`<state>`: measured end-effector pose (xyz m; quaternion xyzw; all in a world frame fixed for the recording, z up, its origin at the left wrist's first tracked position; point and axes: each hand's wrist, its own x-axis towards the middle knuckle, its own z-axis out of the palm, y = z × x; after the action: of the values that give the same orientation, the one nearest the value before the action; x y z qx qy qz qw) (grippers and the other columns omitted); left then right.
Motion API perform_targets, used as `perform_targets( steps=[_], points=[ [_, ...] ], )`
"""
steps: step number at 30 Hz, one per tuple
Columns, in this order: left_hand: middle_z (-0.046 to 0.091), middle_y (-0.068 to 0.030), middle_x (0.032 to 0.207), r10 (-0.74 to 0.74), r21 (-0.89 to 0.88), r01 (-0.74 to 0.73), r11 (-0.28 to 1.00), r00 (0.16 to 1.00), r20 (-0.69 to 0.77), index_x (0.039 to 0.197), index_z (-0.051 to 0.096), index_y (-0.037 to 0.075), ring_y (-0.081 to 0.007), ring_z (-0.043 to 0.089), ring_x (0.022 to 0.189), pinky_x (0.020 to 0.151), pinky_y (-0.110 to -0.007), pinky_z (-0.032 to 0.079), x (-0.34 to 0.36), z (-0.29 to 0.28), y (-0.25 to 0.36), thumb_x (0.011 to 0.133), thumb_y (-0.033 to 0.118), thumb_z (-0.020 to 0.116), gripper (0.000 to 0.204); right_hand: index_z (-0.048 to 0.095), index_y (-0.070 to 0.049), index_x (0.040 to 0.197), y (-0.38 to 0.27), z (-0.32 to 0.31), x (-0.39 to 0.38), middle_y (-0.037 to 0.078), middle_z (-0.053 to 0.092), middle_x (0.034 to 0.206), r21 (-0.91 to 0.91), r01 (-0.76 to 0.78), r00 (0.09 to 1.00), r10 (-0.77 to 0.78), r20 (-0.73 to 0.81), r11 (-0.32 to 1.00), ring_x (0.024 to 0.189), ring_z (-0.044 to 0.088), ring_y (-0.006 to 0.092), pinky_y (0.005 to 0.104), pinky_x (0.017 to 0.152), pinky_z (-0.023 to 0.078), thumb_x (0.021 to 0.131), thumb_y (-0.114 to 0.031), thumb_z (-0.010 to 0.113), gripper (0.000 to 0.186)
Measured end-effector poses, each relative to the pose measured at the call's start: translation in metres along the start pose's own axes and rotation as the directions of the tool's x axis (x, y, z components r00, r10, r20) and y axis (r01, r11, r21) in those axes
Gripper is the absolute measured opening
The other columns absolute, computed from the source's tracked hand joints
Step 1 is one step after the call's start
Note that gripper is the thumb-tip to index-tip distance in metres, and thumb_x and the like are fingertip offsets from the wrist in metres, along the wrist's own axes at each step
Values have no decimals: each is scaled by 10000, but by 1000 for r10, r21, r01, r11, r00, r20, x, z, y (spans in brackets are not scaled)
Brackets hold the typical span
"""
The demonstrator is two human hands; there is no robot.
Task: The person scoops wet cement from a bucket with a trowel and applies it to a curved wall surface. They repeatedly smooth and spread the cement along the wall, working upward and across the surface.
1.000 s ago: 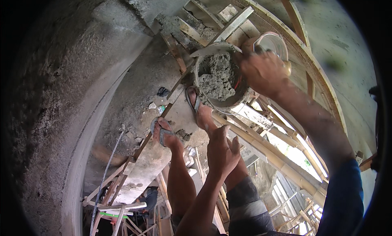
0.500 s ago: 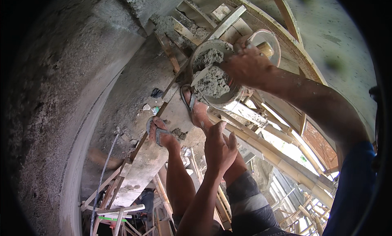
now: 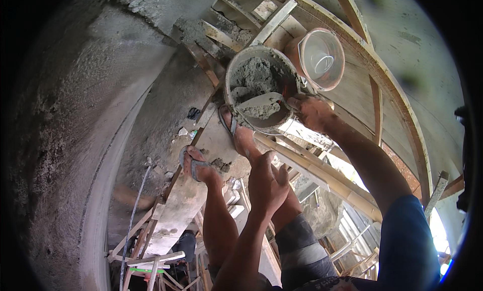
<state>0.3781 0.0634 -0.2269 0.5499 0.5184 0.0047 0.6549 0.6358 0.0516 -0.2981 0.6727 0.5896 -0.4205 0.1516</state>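
My right hand point(image 3: 314, 112) grips a trowel by the right rim of a mortar-crusted bucket point(image 3: 230, 77). The trowel's blade point(image 3: 243, 107) lies inside, carrying grey mortar beside the lumpy mix point(image 3: 259, 72). Behind my hand is a second bucket point(image 3: 340, 49), pale-lined, with no mortar visible in it. My left hand point(image 3: 269, 185), lower down, is over my right leg with thumb and index apart and loosely bent, holding nothing visible; its other fingers are partly hidden. My two sandalled feet point(image 3: 196, 165) are on a stained plank below the mortar bucket.
A rough concrete wall point(image 3: 60, 140) curves along the left. A curved timber form point(image 3: 397, 82) runs down the right. Bamboo poles and scaffolding point(image 3: 332, 183) drop away below right. Wooden pieces lie behind the buckets. A dark figure point(image 3: 186, 245), apparently a person, is low beneath the plank.
My right hand has moved down to the bucket's right rim, uncovering the second bucket. The trowel blade now shows in the mortar with a load on it. The view has shifted slightly.
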Motion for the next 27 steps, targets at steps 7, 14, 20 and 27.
perform_targets(
  steps=[7,14,20,27],
  points=[
    [590,-202,1284,180,389,-165,906,984,-3,1240,569,-2,-405,600,1141,911,-485,515,29,-6,-9,826,40,642,422,562,-55,1079,-36,-22,-72,262,680,968,176,-323,944,330,-7,930,912,659,465,542,786,523,987,-216,528,188],
    [597,-56,1318,50,793,-452,408,879,475,1357,588,114,-243,506,1260,1023,-422,382,89,29,-16,902,154,558,458,547,-11,1104,-79,43,-134,286,660,891,764,-496,711,698,85,412,928,642,489,513,797,512,917,-244,690,332],
    [640,-17,1160,-165,762,-619,190,745,647,1152,698,128,-180,554,1086,933,-394,367,114,20,-8,892,174,587,286,589,-27,1122,-114,74,-196,56,628,1005,906,-247,573,703,422,-343,882,612,177,326,810,541,959,18,546,175],
    [522,-95,1350,72,735,-625,265,773,631,1263,594,112,-272,457,1287,1074,-448,315,104,27,-14,846,159,648,423,591,-23,1159,-118,92,-228,35,611,1026,879,-275,565,675,475,-389,943,592,114,265,818,529,951,93,543,243]
  ],
)
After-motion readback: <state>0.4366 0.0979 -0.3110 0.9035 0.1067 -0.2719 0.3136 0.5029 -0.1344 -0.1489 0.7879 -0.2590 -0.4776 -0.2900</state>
